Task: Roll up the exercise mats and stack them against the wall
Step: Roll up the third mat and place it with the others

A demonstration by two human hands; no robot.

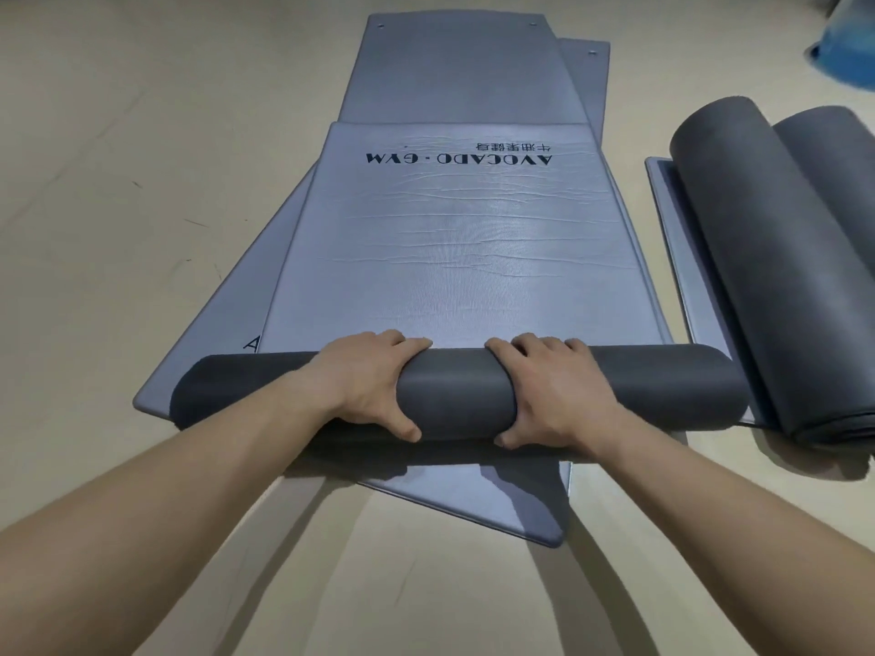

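A grey-blue exercise mat [454, 239] printed "AVOCADO GYM" lies flat on the floor ahead of me. Its near end is wound into a dark grey roll [454, 395] that lies crosswise. My left hand [369, 381] grips the roll left of its middle, fingers over the top and thumb on the near side. My right hand [554, 390] grips it right of the middle the same way. More flat mats lie under it, one [236, 314] skewed to the left and one [454, 63] stretching away.
Two rolled dark grey mats [767, 258] lie side by side on a flat mat [672, 239] at the right. A blue object [847, 45] sits at the far right corner. Beige floor [142, 158] surrounds the mats.
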